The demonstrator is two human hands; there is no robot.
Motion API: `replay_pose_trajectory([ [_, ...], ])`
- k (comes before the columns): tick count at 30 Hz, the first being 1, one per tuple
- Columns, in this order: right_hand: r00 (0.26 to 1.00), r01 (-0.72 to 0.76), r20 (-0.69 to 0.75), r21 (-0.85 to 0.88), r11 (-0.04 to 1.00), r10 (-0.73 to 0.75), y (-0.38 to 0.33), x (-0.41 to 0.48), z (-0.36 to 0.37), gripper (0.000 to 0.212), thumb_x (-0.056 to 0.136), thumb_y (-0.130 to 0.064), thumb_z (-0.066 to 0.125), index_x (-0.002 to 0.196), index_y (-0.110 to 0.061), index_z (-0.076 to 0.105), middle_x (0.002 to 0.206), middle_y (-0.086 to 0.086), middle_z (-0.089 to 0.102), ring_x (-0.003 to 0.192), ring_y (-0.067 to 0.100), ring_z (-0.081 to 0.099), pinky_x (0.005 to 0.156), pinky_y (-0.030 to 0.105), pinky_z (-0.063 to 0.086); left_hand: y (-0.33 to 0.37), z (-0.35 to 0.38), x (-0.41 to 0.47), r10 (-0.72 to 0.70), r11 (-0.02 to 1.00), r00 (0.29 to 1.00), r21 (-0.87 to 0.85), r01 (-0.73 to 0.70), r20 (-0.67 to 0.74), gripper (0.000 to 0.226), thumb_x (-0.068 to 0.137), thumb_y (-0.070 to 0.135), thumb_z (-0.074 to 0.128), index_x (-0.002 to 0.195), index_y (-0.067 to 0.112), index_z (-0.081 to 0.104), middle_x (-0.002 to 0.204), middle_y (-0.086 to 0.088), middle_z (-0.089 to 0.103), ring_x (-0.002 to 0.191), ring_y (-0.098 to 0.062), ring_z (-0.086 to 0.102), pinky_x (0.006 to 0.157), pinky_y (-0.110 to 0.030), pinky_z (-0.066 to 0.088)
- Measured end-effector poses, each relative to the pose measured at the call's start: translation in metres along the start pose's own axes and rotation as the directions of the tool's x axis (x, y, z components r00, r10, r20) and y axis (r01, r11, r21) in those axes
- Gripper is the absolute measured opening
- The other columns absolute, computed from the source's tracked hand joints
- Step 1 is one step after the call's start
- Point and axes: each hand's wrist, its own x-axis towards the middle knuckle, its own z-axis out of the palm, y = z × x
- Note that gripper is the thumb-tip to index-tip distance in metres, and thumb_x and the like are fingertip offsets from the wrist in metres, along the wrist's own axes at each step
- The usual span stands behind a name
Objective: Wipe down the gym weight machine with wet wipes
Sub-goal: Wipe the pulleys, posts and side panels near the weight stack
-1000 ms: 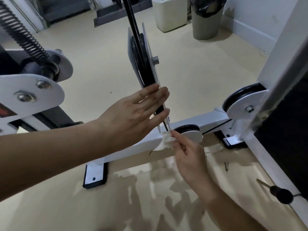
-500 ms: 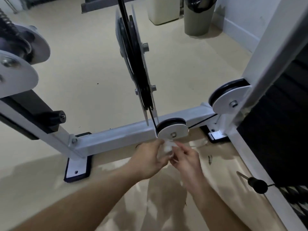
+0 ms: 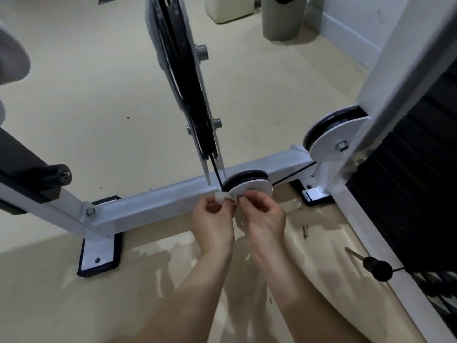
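Pinching a white wipe (image 3: pixel 222 195) between left hand (image 3: pixel 214 220) and right hand (image 3: pixel 264 217), streaked beige floor (image 3: pixel 99 107), grey bin (image 3: pixel 282 19) by wall (image 3: pixel 351 38)

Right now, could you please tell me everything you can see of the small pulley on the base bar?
The small pulley is a black grooved wheel behind a round white cover plate, seemingly painted metal, mounted on the white base bar, its flat face tilted toward the camera. A black cable drops into its left side and leaves its right side. At its lower edge the left hand and right hand pinch a white wet wipe that seems to touch the plate.
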Motion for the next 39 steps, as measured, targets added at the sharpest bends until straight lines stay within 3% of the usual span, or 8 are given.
replay_pose_trajectory([
  [4,0.902,0.414,0.06,-0.398,0.819,-0.427,0.008,0.001,-0.006,0.032,0.08,0.0,0.07,0.081,-0.031,0.069,0.091,-0.008,0.068,0.085,0.013,0.067,0.079,0.029,0.054,0.005,0.01,-0.008,0.082,0.996,0.997,-0.025,-0.082,-0.009,0.017,0.083,0.015,0.072,0.078,0.024,0.058,0.064,0.008,0.065,0.057,0.004,0.059,0.056,-0.009,0.04],
  [9,0.818,0.514,0.002,-0.453,0.728,-0.575,0.006,0.026,-0.028,0.018,0.084,0.006,0.067,0.097,-0.006,0.072,0.098,-0.015,0.057,0.084,0.006,0.059,0.079,0.01,0.047,0.012,0.025,-0.015,0.442,0.853,0.839,0.141,-0.503,0.318,0.012,0.089,0.015,0.061,0.095,0.023,0.068,0.088,0.013,0.069,0.08,0.001,0.06,0.074,-0.007,0.043],
  [18,0.996,-0.002,-0.081,-0.343,0.939,-0.028,0.027,0.032,-0.019,0.024,0.094,-0.01,0.047,0.073,-0.013,0.057,0.068,0.003,0.056,0.07,0.016,0.055,0.067,0.014,0.044,-0.005,0.011,-0.002,0.523,0.407,0.463,0.268,-0.873,0.716,0.039,0.084,0.015,0.053,0.121,0.018,0.062,0.132,0.002,0.054,0.113,-0.018,0.056,0.08,-0.027,0.05],
  [21,0.954,-0.181,-0.242,-0.002,0.983,0.175,0.029,0.022,0.001,0.026,0.085,0.011,0.062,0.068,-0.009,0.059,0.064,0.005,0.06,0.05,0.005,0.058,0.052,0.015,0.047,-0.013,-0.009,0.002,0.583,0.574,0.616,0.268,-0.774,0.53,0.044,0.073,0.013,0.042,0.104,0.017,0.073,0.108,0.003,0.06,0.098,-0.01,0.056,0.082,-0.011,0.041],
  [25,0.934,-0.306,-0.137,0.174,0.936,0.331,0.029,0.001,0.028,0.027,0.079,0.022,0.057,0.069,-0.003,0.061,0.072,0.018,0.063,0.065,0.025,0.064,0.071,0.037,0.056,-0.022,-0.028,0.015,0.32,0.818,0.844,0.324,-0.476,0.43,0.034,0.083,0.0,0.053,0.096,0.027,0.07,0.099,0.009,0.054,0.094,-0.012,0.061,0.081,-0.014,0.044],
  [32,0.891,-0.295,-0.24,0.339,0.894,0.385,0.004,0.019,0.006,0.022,0.082,0.017,0.061,0.075,-0.004,0.062,0.071,0.011,0.064,0.063,0.022,0.063,0.066,0.034,0.057,-0.014,-0.019,0.014,0.235,0.742,0.784,0.415,-0.526,0.574,0.054,0.078,0.001,0.053,0.126,0.023,0.061,0.113,-0.003,0.047,0.104,-0.022,0.058,0.092,-0.032,0.049],
  [35,0.873,-0.165,-0.399,0.303,0.939,0.282,-0.008,0.036,-0.006,0.023,0.082,0.016,0.057,0.074,-0.006,0.06,0.067,0.007,0.061,0.061,0.02,0.059,0.048,0.023,0.051,-0.01,-0.014,0.008,0.186,0.774,0.806,0.421,-0.472,0.562,0.055,0.081,0.003,0.053,0.131,0.026,0.056,0.112,-0.001,0.055,0.101,-0.016,0.058,0.086,-0.019,0.041],
  [39,0.907,0.011,-0.421,0.015,1.0,-0.003,-0.005,0.024,0.01,0.014,0.084,0.002,0.063,0.086,-0.011,0.067,0.081,0.006,0.069,0.071,0.017,0.063,0.067,0.027,0.054,0.001,-0.011,0.004,0.012,0.988,0.865,0.128,-0.088,0.501,0.037,0.084,-0.001,0.053,0.105,0.025,0.068,0.098,0.003,0.07,0.091,-0.015,0.065,0.082,-0.025,0.05],
])
